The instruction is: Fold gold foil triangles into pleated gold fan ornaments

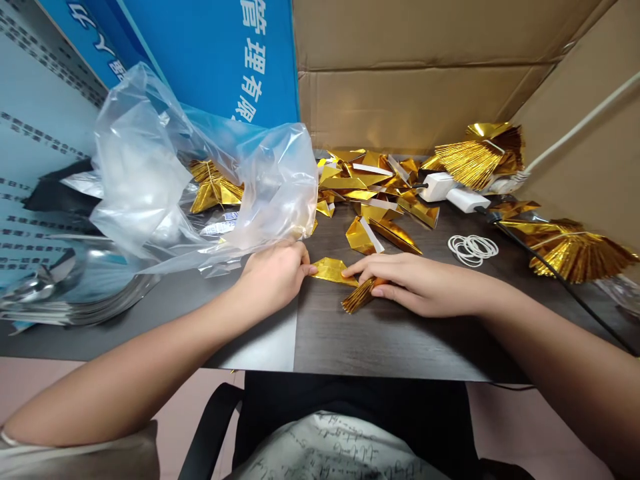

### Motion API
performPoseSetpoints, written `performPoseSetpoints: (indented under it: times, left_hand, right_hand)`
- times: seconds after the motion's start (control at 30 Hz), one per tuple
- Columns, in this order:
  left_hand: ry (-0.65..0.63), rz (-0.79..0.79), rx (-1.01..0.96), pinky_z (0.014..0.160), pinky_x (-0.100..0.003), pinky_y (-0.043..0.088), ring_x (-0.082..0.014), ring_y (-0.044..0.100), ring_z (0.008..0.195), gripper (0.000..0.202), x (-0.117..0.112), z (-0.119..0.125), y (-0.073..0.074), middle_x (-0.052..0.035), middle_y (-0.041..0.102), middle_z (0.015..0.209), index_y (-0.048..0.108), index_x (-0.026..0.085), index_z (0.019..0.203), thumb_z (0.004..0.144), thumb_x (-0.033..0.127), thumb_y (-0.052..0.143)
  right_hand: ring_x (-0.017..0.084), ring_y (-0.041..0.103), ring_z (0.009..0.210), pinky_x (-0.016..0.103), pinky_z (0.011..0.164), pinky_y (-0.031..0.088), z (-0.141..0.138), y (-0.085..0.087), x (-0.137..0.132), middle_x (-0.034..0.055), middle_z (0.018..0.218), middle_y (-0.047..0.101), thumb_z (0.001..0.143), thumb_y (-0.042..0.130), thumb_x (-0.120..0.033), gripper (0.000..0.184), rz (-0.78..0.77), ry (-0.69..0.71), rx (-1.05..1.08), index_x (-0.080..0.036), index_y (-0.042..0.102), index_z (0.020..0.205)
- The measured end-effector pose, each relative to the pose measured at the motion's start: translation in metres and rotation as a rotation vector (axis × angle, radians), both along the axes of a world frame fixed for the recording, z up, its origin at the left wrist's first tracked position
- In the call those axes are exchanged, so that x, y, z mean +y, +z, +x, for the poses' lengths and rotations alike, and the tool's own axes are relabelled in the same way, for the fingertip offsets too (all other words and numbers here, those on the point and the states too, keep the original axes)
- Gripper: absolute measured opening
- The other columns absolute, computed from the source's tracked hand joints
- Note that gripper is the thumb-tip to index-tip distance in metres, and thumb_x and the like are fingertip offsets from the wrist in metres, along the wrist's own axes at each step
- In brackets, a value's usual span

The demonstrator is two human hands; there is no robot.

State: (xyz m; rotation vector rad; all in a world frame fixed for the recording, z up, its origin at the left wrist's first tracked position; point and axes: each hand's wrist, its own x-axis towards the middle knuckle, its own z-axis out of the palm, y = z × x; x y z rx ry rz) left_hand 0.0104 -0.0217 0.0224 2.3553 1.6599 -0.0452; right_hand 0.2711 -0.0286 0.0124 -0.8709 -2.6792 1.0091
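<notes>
A folded piece of gold foil paper (330,269) lies low over the dark desk between my hands. My left hand (277,270) pinches its left end between thumb and fingers. With its index finger, my right hand (405,283) touches the piece's right end. Under the thumb and other fingers of that hand is a small stack of folded gold foil paper (356,299), its layered edges pointing left and down. Just beyond the hands lie several loose folded gold foil pieces (364,235), some showing white edges.
A clear plastic bag (145,167) stands left, with a gold bundle (215,187) behind it. White rubber bands (473,251), fanned gold bundles (575,250), white plugs (467,199) and a black cable (560,280) lie right. Cardboard (400,100) walls the back.
</notes>
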Motion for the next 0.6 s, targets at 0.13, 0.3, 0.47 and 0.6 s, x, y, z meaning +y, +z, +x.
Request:
performPoseSetpoints:
  times: [0.13,0.3,0.47,0.6]
  left_hand:
    - [-0.022,0.016,-0.023,0.08,-0.037,0.048,-0.0276,0.065,0.096,0.019,0.001,-0.002,-0.004,-0.0104,0.069,0.102,0.067,0.016,0.093,0.097,0.028,0.053]
    - [-0.067,0.021,-0.145,0.074,-0.034,0.046,-0.0231,0.065,0.085,0.013,0.002,-0.004,-0.006,-0.0081,0.069,0.092,0.061,0.015,0.093,0.098,0.022,0.052]
    - [-0.157,-0.068,-0.527,0.071,-0.025,0.046,-0.0137,0.065,0.075,0.017,0.002,-0.002,-0.009,0.0008,0.071,0.082,0.06,0.017,0.109,0.093,0.015,0.063]
    - [-0.254,-0.103,-0.591,0.075,-0.023,0.047,-0.0119,0.067,0.076,0.013,0.003,0.0,-0.01,0.0014,0.074,0.085,0.066,0.018,0.103,0.091,0.015,0.068]
  right_hand:
    - [0.019,0.054,0.132,0.041,0.115,0.046,-0.011,-0.003,-0.007,0.0109,0.143,0.054,0.099,0.044,-0.029,0.023,0.023,-0.081,0.045,-0.018,0.063,0.1]
    - [0.022,0.043,0.143,0.047,0.119,0.042,-0.02,-0.01,-0.014,0.0131,0.15,0.042,0.1,0.041,-0.03,0.022,0.063,-0.151,0.06,-0.017,0.058,0.099]
    - [0.024,0.048,0.119,0.052,0.106,0.047,-0.024,-0.02,-0.015,0.0137,0.126,0.055,0.1,0.04,-0.026,0.018,0.194,-0.223,0.08,-0.017,0.055,0.098]
    - [0.022,0.048,0.104,0.049,0.098,0.05,-0.027,-0.024,-0.013,0.0135,0.113,0.052,0.1,0.039,-0.026,0.021,0.216,-0.256,0.04,-0.016,0.056,0.103]
